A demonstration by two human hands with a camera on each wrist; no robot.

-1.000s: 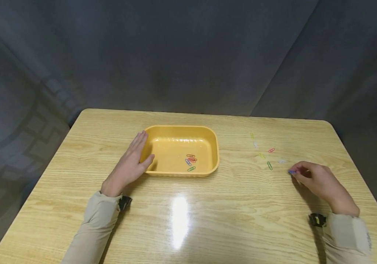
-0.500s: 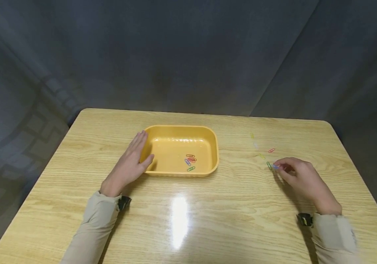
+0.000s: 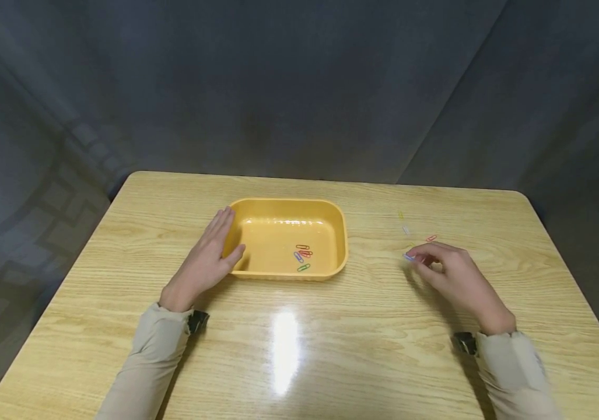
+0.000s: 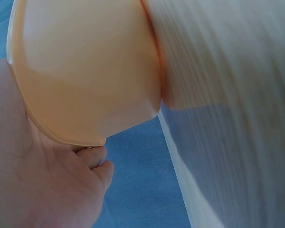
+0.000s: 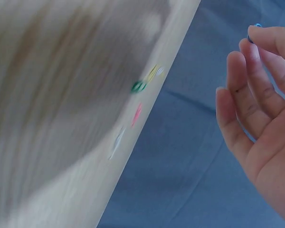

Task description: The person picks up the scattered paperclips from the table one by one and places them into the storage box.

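Bare table (image 3: 367, 326) lying open between yellow tray (image 3: 273, 276) and right hand (image 3: 459, 280), the tray's right wall (image 3: 340, 245) rising across that path, left hand (image 3: 202, 265) blocking the tray's left end, red paper clip (image 3: 431, 238) lying just far of the right hand

Head view overlooks the table (image 3: 362, 332); wrist views, closer.

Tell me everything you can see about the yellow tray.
The yellow tray is glossy, plastic-looking and rectangular, with rounded corners and a rim. It sits upright on the wood-grain table. Red, blue and green paper clips lie inside, toward the front right. The left hand touches its left rim.
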